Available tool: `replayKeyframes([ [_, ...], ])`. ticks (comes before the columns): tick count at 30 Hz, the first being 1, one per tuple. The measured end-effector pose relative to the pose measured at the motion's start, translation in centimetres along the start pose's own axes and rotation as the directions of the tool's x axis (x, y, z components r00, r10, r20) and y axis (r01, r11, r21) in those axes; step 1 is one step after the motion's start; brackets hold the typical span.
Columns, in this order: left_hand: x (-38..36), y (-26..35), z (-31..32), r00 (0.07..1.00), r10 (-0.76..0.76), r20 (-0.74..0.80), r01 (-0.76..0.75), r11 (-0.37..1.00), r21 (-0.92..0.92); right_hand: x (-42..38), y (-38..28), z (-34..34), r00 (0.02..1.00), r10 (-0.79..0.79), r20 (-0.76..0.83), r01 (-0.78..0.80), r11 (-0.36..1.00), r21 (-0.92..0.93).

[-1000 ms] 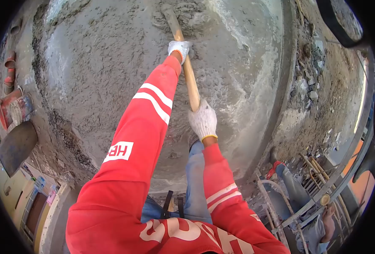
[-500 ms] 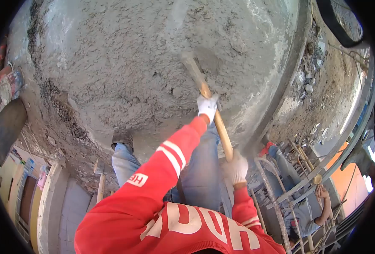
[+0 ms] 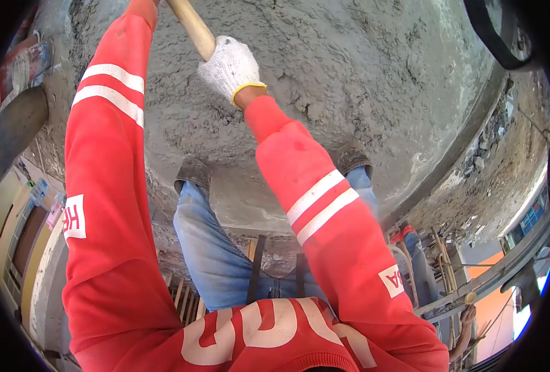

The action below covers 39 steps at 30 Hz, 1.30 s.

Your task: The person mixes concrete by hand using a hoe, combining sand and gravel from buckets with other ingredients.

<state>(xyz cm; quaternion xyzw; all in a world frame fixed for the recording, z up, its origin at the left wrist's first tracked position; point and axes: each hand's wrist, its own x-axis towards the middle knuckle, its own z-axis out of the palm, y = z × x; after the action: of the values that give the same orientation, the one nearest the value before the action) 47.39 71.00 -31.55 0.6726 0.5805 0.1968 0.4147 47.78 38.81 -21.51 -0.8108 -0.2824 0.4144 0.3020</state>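
Note:
My right hand [image 3: 230, 67], in a white knit glove with a yellow cuff, is wrapped round the end of a pale wooden handle [image 3: 192, 26]. The handle runs up and left past the top edge of the view, so the tool's head is hidden. My left arm [image 3: 110, 124] reaches up in its red sleeve to the top edge; the hand itself lies almost wholly outside the frame. Below the handle spreads wet, lumpy grey concrete [image 3: 324, 80]. My dark, muddy boots [image 3: 194, 170] stand at its near side.
A smooth curved rim [image 3: 458, 152] bounds the concrete on the right, with rubble beyond. At left are a dark curved panel [image 3: 14, 133] and a stained red bucket [image 3: 24, 71]. Metal bars and another person's hand [image 3: 468, 315] show at lower right.
Both arms and the wooden handle have swung up and to the left. My left hand has passed out of the top of the view. Both boots now show.

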Motion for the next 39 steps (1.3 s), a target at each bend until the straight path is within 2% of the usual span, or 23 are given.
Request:
replayKeyframes([
  [2,2.5,-8.5,-4.1,0.991,-0.130,-0.015,0.111,0.776,0.621,-3.1,-0.8,4.3,0.982,0.049,0.183,-0.076,0.986,0.146],
  [3,-6.8,-5.3,-4.4,0.936,-0.350,-0.022,0.312,0.803,0.509,-6.4,-1.0,5.8,0.975,0.118,0.189,-0.147,0.978,0.147],
  [6,-19.8,-11.8,-2.7,0.889,-0.456,-0.041,0.356,0.632,0.688,-16.1,2.6,6.2,0.900,0.273,0.340,-0.349,0.919,0.185],
  [7,-24.6,-10.3,-1.7,0.830,-0.557,-0.035,0.422,0.587,0.691,-18.6,3.3,4.1,0.852,0.324,0.410,-0.407,0.904,0.131],
  [9,-31.7,-11.5,0.4,0.725,-0.689,-0.009,0.556,0.578,0.597,-23.2,7.2,2.1,0.816,0.393,0.424,-0.463,0.884,0.070],
  [12,-40.2,-9.8,1.4,0.662,-0.748,0.043,0.624,0.582,0.521,-26.8,8.9,-6.5,0.755,0.408,0.513,-0.426,0.900,-0.089],
  [13,-42.5,-12.0,2.0,0.620,-0.780,0.089,0.723,0.611,0.323,-27.7,9.9,-8.7,0.770,0.362,0.526,-0.374,0.923,-0.088],
  [14,-44.4,-7.1,1.2,0.582,-0.796,0.165,0.799,0.598,0.064,-28.4,9.7,-11.7,0.757,0.381,0.532,-0.357,0.922,-0.152],
  [16,-48.7,-7.5,1.9,0.529,-0.790,0.309,0.848,0.495,-0.189,-30.4,10.0,-18.0,0.781,0.261,0.567,-0.149,0.960,-0.237],
  [17,-50.1,-7.8,2.7,0.515,-0.798,0.315,0.857,0.481,-0.183,-33.2,13.7,-19.4,0.828,0.224,0.514,-0.141,0.970,-0.196],
  [19,-52.0,-7.8,4.6,0.408,-0.776,0.480,0.845,0.122,-0.521,-34.2,15.2,-25.6,0.737,0.342,0.583,-0.155,0.925,-0.346],
  [21,-55.3,1.2,7.2,0.430,-0.879,0.205,0.838,0.304,-0.453,-35.4,21.7,-28.6,0.765,0.389,0.514,-0.173,0.892,-0.418],
  [22,-58.1,0.1,8.2,0.459,-0.810,0.365,0.815,0.220,-0.537,-36.2,25.0,-29.6,0.798,0.324,0.509,-0.074,0.890,-0.450],
  [25,-63.2,5.2,4.7,0.348,-0.823,0.448,0.785,-0.005,-0.620,-41.0,25.0,-31.6,0.850,0.356,0.389,-0.073,0.811,-0.581],
  [27,-64.7,8.1,2.4,0.289,-0.842,0.456,0.734,-0.111,-0.670,-44.4,20.5,-32.7,0.854,0.389,0.347,-0.083,0.758,-0.647],
  [29,-65.5,7.7,1.2,0.118,-0.824,0.555,0.764,-0.281,-0.580,-46.1,13.9,-31.8,0.868,0.443,0.224,-0.181,0.703,-0.688],
  [30,-65.7,4.5,2.4,0.187,-0.776,0.603,0.794,-0.243,-0.558,-45.2,11.6,-29.8,0.846,0.506,0.168,-0.252,0.657,-0.710],
  [32,-58.8,-0.9,4.3,0.152,-0.774,0.614,0.912,-0.129,-0.389,-42.4,9.5,-22.9,0.818,0.573,0.047,-0.335,0.540,-0.772],
  [33,-55.0,-5.2,5.8,0.234,-0.722,0.651,0.908,-0.078,-0.412,-38.5,8.2,-18.7,0.746,0.663,0.062,-0.386,0.506,-0.771],
  [35,-45.8,-10.2,6.2,0.271,-0.728,0.630,0.943,0.070,-0.325,-33.6,7.9,-11.3,0.816,0.571,0.093,-0.377,0.647,-0.663],
  [37,-38.7,-12.2,1.8,0.515,-0.679,0.523,0.854,0.353,-0.383,-30.7,7.6,-4.1,0.847,0.512,0.142,-0.391,0.782,-0.486],
  [38,-35.3,-12.2,-1.9,0.563,-0.674,0.478,0.825,0.425,-0.372,-29.6,6.5,-0.6,0.874,0.459,0.159,-0.369,0.841,-0.396],
  [39,-32.6,-14.6,-4.3,0.679,-0.651,0.338,0.730,0.550,-0.406,-28.2,4.8,2.5,0.907,0.377,0.189,-0.269,0.862,-0.430],
])
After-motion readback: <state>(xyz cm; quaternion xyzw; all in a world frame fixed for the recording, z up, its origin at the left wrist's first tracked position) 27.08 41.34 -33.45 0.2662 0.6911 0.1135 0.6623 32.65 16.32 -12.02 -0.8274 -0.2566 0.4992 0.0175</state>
